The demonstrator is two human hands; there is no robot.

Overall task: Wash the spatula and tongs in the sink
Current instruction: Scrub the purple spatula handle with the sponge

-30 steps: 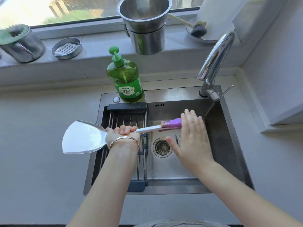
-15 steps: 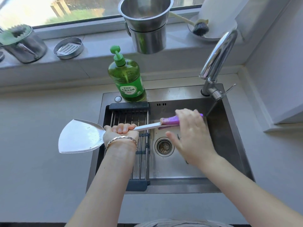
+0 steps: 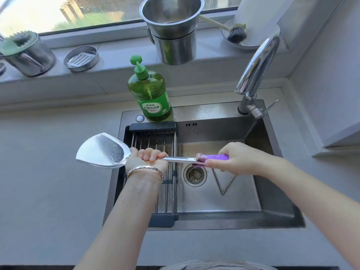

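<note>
A steel spatula (image 3: 101, 151) with a purple handle (image 3: 216, 157) is held level across the sink (image 3: 272, 211). Its blade sticks out left over the counter. My left hand (image 3: 146, 158), with a bracelet on the wrist, is closed on the metal shaft just right of the blade. My right hand (image 3: 237, 158) wraps around the purple handle at the other end. The metal tongs (image 3: 222, 184) lie on the sink floor as a V, right of the drain and below my right hand, partly hidden by it.
A green dish soap bottle (image 3: 151, 96) stands on the sink's back rim. A roll-up rack (image 3: 167, 191) covers the sink's left part. The faucet (image 3: 255, 75) arches at the back right. Stacked steel pots (image 3: 173, 36), a dish brush (image 3: 235, 34) and tins sit on the sill.
My right hand, earlier flat and open over the purple handle, has closed around it. The spatula stays level in my left hand. The tongs now show below my right hand.
</note>
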